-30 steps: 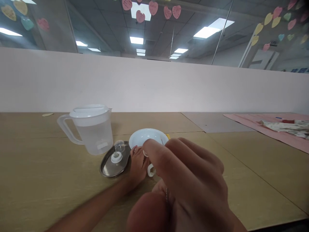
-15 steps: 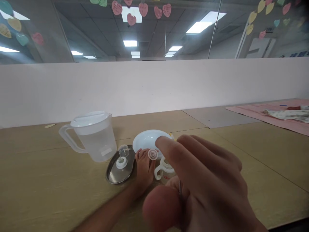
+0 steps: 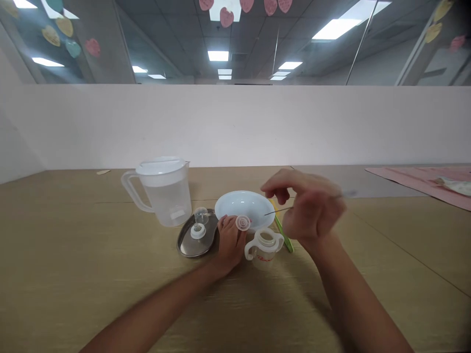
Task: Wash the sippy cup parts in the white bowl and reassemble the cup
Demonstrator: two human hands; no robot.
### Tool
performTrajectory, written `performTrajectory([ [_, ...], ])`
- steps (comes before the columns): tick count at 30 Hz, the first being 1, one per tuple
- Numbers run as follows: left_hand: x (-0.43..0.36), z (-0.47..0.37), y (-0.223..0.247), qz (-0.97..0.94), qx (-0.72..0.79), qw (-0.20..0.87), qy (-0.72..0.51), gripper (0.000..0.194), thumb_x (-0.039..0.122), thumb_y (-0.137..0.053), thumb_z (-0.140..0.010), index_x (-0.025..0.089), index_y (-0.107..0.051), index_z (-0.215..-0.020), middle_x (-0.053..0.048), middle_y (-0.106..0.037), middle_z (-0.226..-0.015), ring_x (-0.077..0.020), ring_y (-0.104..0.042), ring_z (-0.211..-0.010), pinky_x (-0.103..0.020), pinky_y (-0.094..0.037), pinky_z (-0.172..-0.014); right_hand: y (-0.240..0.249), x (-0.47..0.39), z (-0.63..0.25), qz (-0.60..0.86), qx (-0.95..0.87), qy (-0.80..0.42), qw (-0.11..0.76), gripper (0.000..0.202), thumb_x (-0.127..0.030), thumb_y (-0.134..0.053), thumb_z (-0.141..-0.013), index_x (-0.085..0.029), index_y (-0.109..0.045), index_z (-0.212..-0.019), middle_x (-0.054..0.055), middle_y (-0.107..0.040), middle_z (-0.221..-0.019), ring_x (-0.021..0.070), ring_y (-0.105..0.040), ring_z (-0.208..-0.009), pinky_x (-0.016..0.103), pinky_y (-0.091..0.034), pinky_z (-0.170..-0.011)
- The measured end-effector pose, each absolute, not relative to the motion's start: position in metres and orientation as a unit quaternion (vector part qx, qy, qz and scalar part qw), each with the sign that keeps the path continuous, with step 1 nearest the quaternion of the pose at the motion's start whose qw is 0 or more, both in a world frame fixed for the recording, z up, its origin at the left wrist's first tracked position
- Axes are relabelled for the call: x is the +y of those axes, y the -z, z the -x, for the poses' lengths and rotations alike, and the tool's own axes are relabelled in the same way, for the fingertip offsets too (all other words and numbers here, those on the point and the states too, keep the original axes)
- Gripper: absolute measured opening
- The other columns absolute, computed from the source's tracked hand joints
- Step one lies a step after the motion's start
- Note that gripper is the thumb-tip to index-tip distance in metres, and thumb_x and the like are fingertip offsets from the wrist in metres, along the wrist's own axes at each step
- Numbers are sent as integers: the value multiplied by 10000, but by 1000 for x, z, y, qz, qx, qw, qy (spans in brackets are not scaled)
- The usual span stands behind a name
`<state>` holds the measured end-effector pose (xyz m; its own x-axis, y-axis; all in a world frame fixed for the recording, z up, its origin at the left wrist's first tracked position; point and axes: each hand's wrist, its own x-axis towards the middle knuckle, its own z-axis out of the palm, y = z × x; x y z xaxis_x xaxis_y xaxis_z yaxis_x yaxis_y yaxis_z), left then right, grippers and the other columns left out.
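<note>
My left hand [image 3: 231, 240] is closed at the near rim of the white bowl [image 3: 230, 200], holding a small translucent round piece with concentric rings [image 3: 243, 223]. My right hand [image 3: 312, 203], raised and blurred, grips a thin metal rod [image 3: 279, 210]; one end points over the bowl, and a pale blurred end sticks out to the right. Between the hands stands an uncapped baby bottle [image 3: 264, 247] with two white handles and red print. Left of my left hand, a kidney-shaped metal tray [image 3: 189, 249] carries a white collar [image 3: 197, 231] and a clear dome cap [image 3: 201, 215].
A lidded translucent pitcher [image 3: 167, 196] with liquid stands behind the tray. A green handle [image 3: 285, 238] lies to the right of the bottle. On the far right is a pink cloth [image 3: 408, 179] with white fabric on it. A white wall [image 3: 235, 125] closes off the table's back.
My right hand has gone from close before the camera to farther away, near the bowl's right side, with the rod now visible. My left hand stays by the bowl. The view has shifted.
</note>
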<state>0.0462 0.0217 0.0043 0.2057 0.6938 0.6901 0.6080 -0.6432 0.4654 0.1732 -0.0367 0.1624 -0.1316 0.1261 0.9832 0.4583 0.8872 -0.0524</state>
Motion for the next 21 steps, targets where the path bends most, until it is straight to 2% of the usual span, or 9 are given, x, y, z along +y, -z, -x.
performTrajectory([
  [5, 20, -44, -2, -768, 405, 40, -495, 279, 228, -300, -913, 241, -578, -906, -49, -601, -855, -222, -509, -867, -426, -354, -847, -150, -3, -171, 320, -769, 27, 552, 678, -556, -150, -932, -172, -501, -497, -14, -423, -418, 84, -446, -405, 219, -329, -444],
  [8, 19, -44, -3, -763, 406, 42, -501, 279, 213, -284, -914, 229, -562, -906, -56, -593, -870, -228, -497, -880, -435, -343, -838, -143, 8, -166, 357, -788, -21, 501, 664, -591, -181, -914, -167, -493, -509, -30, -409, -395, 74, -424, -379, 204, -322, -447],
  [11, 19, -44, -3, -768, 408, 41, -492, 267, 205, -285, -911, 217, -549, -873, -58, -579, -846, -227, -492, -852, -440, -345, -820, -138, 10, -162, 359, -796, -41, 486, 637, -585, -196, -916, -166, -494, -541, -40, -399, -392, 70, -422, -378, 189, -323, -456],
  [17, 20, -45, -2, -763, 416, 29, -494, 263, 213, -285, -904, 207, -533, -819, -72, -539, -798, -230, -477, -807, -435, -374, -769, -140, 3, -163, 313, -752, 78, 574, 630, -530, -170, -942, -179, -385, -465, -25, -364, -409, 71, -367, -381, 209, -269, -435],
  [21, 21, -45, -1, -758, 417, 32, -500, 269, 210, -272, -903, 216, -521, -803, -70, -530, -789, -229, -475, -790, -438, -385, -755, -137, 5, -160, 283, -769, 174, 546, 610, -457, -192, -966, -173, -421, -477, -18, -394, -423, 74, -356, -401, 221, -258, -455],
])
